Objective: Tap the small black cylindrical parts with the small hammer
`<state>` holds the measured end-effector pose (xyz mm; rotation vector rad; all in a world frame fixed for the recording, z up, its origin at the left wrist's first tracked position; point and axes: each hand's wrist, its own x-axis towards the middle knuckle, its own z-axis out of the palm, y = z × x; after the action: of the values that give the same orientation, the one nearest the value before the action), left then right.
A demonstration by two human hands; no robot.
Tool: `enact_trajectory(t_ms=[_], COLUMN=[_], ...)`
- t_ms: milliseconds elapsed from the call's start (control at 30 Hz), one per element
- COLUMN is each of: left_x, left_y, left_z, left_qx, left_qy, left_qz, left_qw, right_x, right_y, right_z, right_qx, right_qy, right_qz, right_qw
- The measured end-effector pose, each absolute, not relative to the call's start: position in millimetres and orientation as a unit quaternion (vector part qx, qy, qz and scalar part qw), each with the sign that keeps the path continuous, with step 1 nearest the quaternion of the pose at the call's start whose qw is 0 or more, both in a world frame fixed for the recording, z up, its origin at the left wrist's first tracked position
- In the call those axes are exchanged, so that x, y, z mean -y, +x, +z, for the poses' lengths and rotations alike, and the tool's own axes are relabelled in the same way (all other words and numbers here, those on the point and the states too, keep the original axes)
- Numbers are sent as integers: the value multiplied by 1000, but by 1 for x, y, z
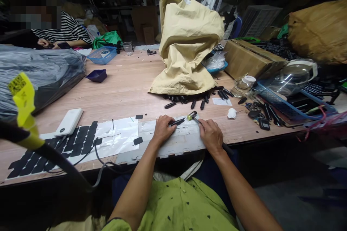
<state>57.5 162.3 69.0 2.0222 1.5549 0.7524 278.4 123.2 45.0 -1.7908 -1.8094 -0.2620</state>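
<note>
My left hand (162, 129) is closed on a small black stick-shaped part (177, 122), pinning it flat on a white sheet (179, 140) at the table's front edge. My right hand (210, 136) grips the handle of a small hammer (193, 116), whose yellow and black head sits just right of the black part's tip. Behind them, several loose black parts (195, 100) of the same kind lie at the foot of a crumpled tan bag (187, 39).
A white power bank (69, 121) and black pads on a white sheet (81, 140) lie at left. A blue basket (284, 95), a cardboard box (249, 57) and keys (257, 113) crowd the right. A grey bag (40, 72) sits far left; another person's striped sleeve (67, 29) rests beyond it.
</note>
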Motion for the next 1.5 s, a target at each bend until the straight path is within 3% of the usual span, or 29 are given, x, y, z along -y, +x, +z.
enact_trajectory(t_ms=[600, 733, 867, 1067, 1500], left_x=[-63, -93, -163, -230, -155], left_y=[18, 33, 55, 68, 53], left_z=[76, 85, 90, 85, 69], left_qx=[-422, -462, -606, -738, -631], left_qy=[835, 788, 675, 596, 703], left_qz=[173, 261, 354, 270, 250], left_qw=[308, 311, 228, 167, 214], right_x=[-120, -120, -120, -122, -123], right_y=[271, 269, 267, 264, 265], right_z=[42, 42, 43, 42, 42], right_qx=[677, 676, 676, 674, 670], right_qy=[-678, -678, -677, -676, -684], right_qz=[-119, -120, -129, -142, -128], right_qw=[260, 263, 262, 264, 260])
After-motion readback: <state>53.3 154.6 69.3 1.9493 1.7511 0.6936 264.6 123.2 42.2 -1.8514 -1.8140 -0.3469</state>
